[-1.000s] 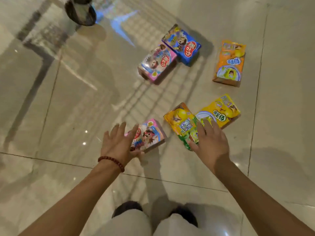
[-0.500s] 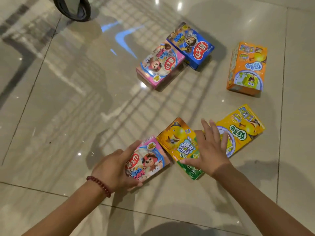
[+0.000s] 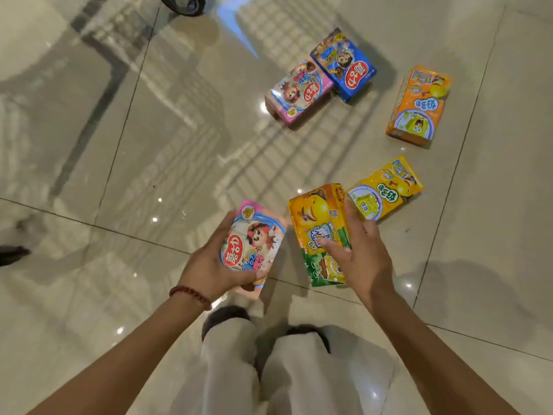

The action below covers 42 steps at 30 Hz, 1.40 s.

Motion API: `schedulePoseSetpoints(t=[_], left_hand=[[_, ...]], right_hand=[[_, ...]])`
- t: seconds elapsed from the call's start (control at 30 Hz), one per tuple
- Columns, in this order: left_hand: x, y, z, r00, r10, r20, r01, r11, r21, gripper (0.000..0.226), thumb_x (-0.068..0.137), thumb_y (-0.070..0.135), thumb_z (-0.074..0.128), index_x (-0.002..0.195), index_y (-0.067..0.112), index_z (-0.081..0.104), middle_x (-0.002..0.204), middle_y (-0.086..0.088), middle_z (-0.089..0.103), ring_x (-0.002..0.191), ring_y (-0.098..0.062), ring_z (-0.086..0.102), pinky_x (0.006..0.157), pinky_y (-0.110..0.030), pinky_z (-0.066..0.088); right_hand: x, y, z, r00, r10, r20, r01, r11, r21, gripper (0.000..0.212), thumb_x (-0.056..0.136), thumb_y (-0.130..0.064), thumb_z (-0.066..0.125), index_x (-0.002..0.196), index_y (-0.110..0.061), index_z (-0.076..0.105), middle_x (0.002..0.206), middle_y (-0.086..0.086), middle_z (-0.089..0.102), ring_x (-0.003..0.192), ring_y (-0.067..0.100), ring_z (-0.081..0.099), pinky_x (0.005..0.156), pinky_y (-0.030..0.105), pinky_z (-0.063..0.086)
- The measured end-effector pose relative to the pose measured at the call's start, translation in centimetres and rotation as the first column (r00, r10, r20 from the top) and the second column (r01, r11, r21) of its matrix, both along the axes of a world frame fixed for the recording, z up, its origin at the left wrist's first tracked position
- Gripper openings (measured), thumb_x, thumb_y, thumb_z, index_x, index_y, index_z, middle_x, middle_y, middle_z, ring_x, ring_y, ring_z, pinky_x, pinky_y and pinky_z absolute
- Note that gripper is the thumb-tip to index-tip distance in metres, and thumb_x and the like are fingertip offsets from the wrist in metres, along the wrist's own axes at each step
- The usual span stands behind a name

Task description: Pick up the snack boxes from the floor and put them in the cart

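Observation:
My left hand (image 3: 209, 266) grips a pink snack box (image 3: 254, 244) with a cartoon dog on it, lifted off the floor. My right hand (image 3: 359, 256) grips an orange-and-green snack box (image 3: 317, 217), thumb across its face, fingers round its right side. On the tiles beyond lie a yellow box (image 3: 386, 188), an orange box (image 3: 419, 106), a blue box (image 3: 344, 65) and a second pink box (image 3: 299, 92) touching the blue one. Of the cart only one dark wheel (image 3: 182, 4) shows at the top edge.
Glossy beige floor tiles (image 3: 149, 145) reflect the cart's grid pattern. My legs in pale trousers (image 3: 269, 369) and dark shoes are below the hands. A dark shoe of another person (image 3: 12, 254) is at the left edge.
Both hands closed on their boxes and raised them off the floor: the left on the pink one, the right on the orange-and-green one. The view pulled back and my legs came into sight.

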<state>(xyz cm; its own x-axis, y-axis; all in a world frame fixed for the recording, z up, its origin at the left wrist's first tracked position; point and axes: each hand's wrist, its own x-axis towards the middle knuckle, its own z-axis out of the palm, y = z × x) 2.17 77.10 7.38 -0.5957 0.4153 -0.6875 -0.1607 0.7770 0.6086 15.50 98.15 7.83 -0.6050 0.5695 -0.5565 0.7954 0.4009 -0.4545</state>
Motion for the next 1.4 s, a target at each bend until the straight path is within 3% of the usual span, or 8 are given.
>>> schedulePoseSetpoints(t=[0.23,0.4,0.63,0.77,0.9,1.1,1.23,1.4], left_hand=[[1.6,0.3,17.1,0.972,0.236,-0.001,-0.233,0.961,0.148,0.104,0.054,0.024,0.090,0.125,0.058,0.022,0.104,0.035,0.052,0.087,0.010,0.060,0.072,-0.012,0.052],[0.2,1.0,29.1,0.940,0.342,-0.007,-0.321,0.888,0.330,0.109,0.048,0.027,0.092,0.135,0.054,0.032,0.116,0.018,0.060,0.092,-0.009,0.067,0.061,-0.037,0.059],[-3.3,1.5,47.2,0.882,0.436,-0.177,-0.314,0.825,0.470,0.111,0.048,0.035,0.091,0.135,0.056,0.024,0.122,0.019,0.055,0.097,-0.002,0.065,0.073,-0.030,0.057],[-4.0,0.8,55.0,0.830,0.513,-0.219,-0.325,0.763,0.559,0.108,0.060,0.004,0.087,0.142,0.036,0.025,0.118,0.018,0.055,0.088,0.011,0.062,0.072,-0.018,0.055],[-4.5,0.2,60.0,0.764,0.619,-0.183,-0.399,0.675,0.620,0.106,0.044,0.030,0.085,0.131,0.052,0.028,0.109,0.031,0.059,0.087,0.004,0.065,0.074,-0.021,0.055],[-8.4,-0.1,64.7,0.667,0.730,-0.146,-0.426,0.535,0.730,0.104,0.056,0.004,0.088,0.141,0.031,0.034,0.129,-0.005,0.057,0.104,-0.021,0.064,0.079,-0.031,0.057],[-14.1,-0.8,67.0,0.612,0.783,-0.107,-0.444,0.453,0.773,0.100,0.063,-0.005,0.082,0.145,0.024,0.032,0.120,-0.003,0.061,0.089,-0.006,0.067,0.065,-0.023,0.056],[-23.0,-2.5,68.6,0.580,0.803,-0.136,-0.441,0.450,0.777,0.102,0.061,0.016,0.088,0.142,0.038,0.030,0.125,-0.002,0.060,0.103,-0.016,0.065,0.085,-0.042,0.055]], right_hand=[[-0.7,-0.3,17.7,0.964,-0.182,-0.192,0.149,0.973,-0.178,0.079,0.078,-0.055,0.064,0.143,-0.053,0.020,0.130,0.004,0.047,0.096,-0.003,0.053,0.074,0.007,0.041],[-1.9,0.3,29.7,0.910,-0.272,-0.314,0.164,0.929,-0.331,0.081,0.070,-0.060,0.059,0.142,-0.052,0.024,0.131,-0.003,0.052,0.114,0.010,0.058,0.092,0.038,0.054],[-4.6,0.9,46.3,0.831,-0.260,-0.492,0.082,0.932,-0.353,0.074,0.087,-0.029,0.067,0.149,-0.036,0.027,0.116,-0.018,0.059,0.101,-0.003,0.062,0.084,0.021,0.053],[-6.6,0.5,54.3,0.793,-0.188,-0.580,-0.022,0.941,-0.336,0.074,0.086,-0.027,0.071,0.146,-0.038,0.030,0.122,-0.015,0.060,0.105,-0.003,0.061,0.089,0.019,0.050],[-9.1,0.1,60.6,0.719,-0.180,-0.672,-0.099,0.930,-0.355,0.070,0.085,-0.014,0.070,0.138,-0.042,0.035,0.128,-0.014,0.059,0.112,0.000,0.060,0.097,0.021,0.047],[-16.0,-0.5,66.4,0.653,-0.118,-0.748,-0.183,0.934,-0.307,0.066,0.085,-0.020,0.072,0.142,-0.032,0.042,0.125,-0.011,0.063,0.109,0.006,0.063,0.096,0.036,0.051],[-22.8,-1.2,69.1,0.615,-0.055,-0.787,-0.280,0.917,-0.283,0.065,0.086,-0.021,0.070,0.143,-0.035,0.042,0.118,-0.012,0.067,0.101,0.005,0.067,0.085,0.031,0.057],[-32.7,-3.0,70.6,0.597,-0.057,-0.800,-0.340,0.885,-0.317,0.062,0.087,-0.019,0.068,0.140,-0.041,0.042,0.110,-0.013,0.070,0.093,0.008,0.070,0.068,0.026,0.058]])
